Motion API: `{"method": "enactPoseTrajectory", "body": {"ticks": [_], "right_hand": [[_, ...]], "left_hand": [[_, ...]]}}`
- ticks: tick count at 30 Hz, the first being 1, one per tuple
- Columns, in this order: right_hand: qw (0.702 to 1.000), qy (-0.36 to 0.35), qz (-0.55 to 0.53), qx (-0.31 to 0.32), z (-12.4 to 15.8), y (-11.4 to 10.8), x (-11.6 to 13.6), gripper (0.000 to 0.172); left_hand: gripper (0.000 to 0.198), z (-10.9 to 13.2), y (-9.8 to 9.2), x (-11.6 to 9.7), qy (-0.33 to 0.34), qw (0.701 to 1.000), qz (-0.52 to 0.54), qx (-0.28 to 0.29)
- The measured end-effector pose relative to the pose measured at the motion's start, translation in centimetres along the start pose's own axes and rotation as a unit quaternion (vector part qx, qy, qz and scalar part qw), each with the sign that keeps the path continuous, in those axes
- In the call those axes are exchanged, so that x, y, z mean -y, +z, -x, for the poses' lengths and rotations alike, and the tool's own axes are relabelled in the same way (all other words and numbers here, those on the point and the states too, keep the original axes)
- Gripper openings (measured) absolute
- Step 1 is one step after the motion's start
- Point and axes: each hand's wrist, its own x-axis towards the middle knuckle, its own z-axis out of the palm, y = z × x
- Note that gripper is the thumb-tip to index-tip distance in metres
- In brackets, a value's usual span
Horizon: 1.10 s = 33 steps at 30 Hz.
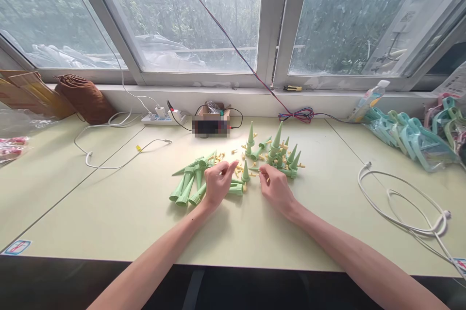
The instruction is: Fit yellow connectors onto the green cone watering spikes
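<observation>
My left hand (219, 183) is closed above the middle of the table, beside a pile of green cone-shaped pieces (186, 188) on its left. What its fingers hold, if anything, is too small to make out. My right hand (274, 184) is closed too, its fingertips pinched near a small thin item I cannot make out. Between the hands a green spike (246, 172) points up, with small yellow parts around it. Behind my right hand stand several green spikes (275, 145) fitted with yellow pieces. More small yellow parts (234, 151) lie loose behind my left hand.
A white power strip (160, 118), a small open box (216, 110) and coiled red-black wires (296, 115) line the window side. White cables (404, 225) lie at right, near bagged teal items (407, 135) and a bottle (371, 98). A brown bundle (85, 98) sits at left.
</observation>
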Motion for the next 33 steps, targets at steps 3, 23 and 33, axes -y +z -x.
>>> {"method": "enactPoseTrajectory", "body": {"ticks": [3, 23, 33], "right_hand": [[1.000, -0.002, -0.002, 0.000, 0.02, 0.04, -0.13, 0.013], [1.000, -0.005, -0.001, 0.011, 0.06, 0.23, -0.13, 0.013], [1.000, -0.019, -0.018, 0.015, 0.03, 0.39, -0.19, 0.014]], "left_hand": [[0.056, -0.06, -0.05, 0.15, -0.007, 1.000, 0.002, -0.003], [0.017, -0.16, 0.39, 0.06, 0.034, 0.992, 0.003, 0.125], [0.011, -0.10, 0.49, 0.24, 0.032, 0.989, -0.006, 0.145]]}}
